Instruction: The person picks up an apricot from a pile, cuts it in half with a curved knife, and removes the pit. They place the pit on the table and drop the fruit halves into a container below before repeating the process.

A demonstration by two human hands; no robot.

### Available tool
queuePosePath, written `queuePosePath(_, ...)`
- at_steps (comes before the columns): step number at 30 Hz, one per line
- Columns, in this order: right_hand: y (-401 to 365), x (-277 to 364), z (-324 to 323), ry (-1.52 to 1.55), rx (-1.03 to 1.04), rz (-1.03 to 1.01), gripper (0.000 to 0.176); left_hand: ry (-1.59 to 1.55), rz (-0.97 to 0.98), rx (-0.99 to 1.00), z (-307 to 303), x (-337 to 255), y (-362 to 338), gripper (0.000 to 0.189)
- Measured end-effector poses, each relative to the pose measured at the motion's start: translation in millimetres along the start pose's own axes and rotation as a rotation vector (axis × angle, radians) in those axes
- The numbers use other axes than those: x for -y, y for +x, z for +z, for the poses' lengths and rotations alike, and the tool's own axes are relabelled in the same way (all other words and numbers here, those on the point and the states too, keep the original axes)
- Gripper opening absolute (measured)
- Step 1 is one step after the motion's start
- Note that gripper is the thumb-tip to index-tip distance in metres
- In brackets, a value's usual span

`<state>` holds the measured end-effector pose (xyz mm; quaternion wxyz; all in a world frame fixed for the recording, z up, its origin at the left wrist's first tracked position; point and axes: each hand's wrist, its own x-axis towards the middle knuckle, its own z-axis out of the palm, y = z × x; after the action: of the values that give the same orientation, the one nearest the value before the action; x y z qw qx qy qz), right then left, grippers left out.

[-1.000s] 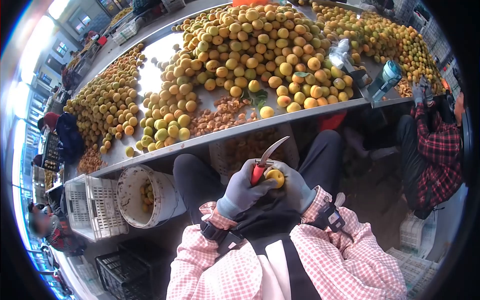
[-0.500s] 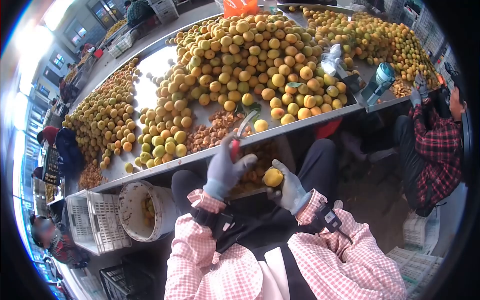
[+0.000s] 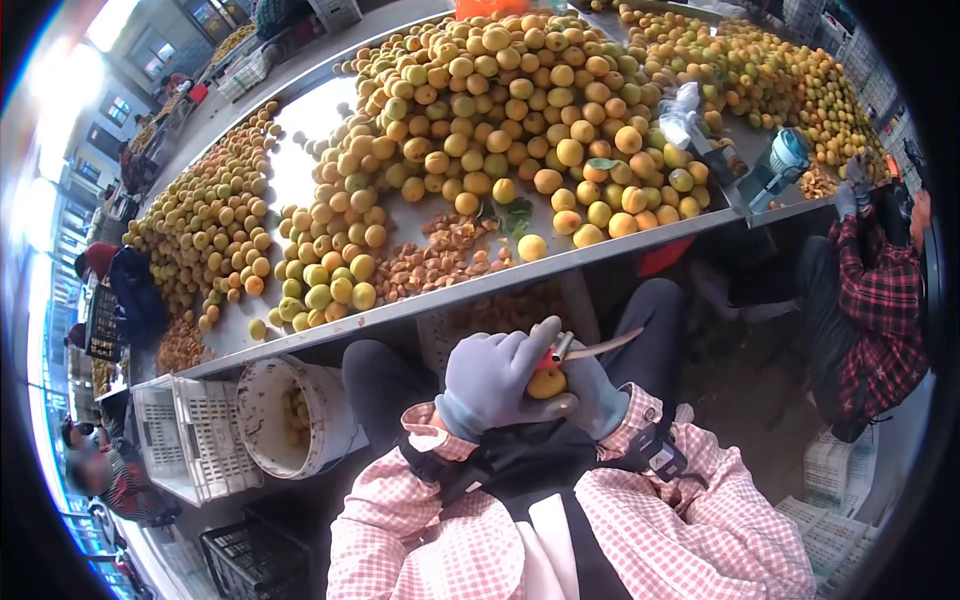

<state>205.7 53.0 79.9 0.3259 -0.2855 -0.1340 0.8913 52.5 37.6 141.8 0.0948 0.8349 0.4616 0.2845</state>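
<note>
My left hand (image 3: 497, 378), in a grey glove, is closed on a curved knife (image 3: 605, 345) with a red handle. Its blade points right, over my right hand (image 3: 596, 392), which is gloved too. A yellow apricot (image 3: 546, 384) sits between the two hands, held by the right one and partly covered by the left fingers and thumb. Both hands meet above my lap, just below the table's metal edge (image 3: 430, 305). On the table beyond them lie a heap of apricot halves or pieces (image 3: 440, 262) and a large pile of whole apricots (image 3: 500, 110).
A white bucket (image 3: 330, 440) with fruit inside stands left of my knees, beside white crates (image 3: 200, 440). A tray of pieces (image 3: 510, 305) sits under the table edge. A teal-lidded bottle (image 3: 775, 165) stands at right, near a co-worker in a checked shirt (image 3: 880, 290).
My left hand has come down and right with the knife, from the table edge onto the apricot in my right hand. The blade now points right instead of up.
</note>
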Motion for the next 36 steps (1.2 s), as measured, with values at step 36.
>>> queuePosePath(36,15,16,-30,-0.045,0.119,-0.033,0.039,-1.824,-0.922,-0.248,26,11,-15,0.048)
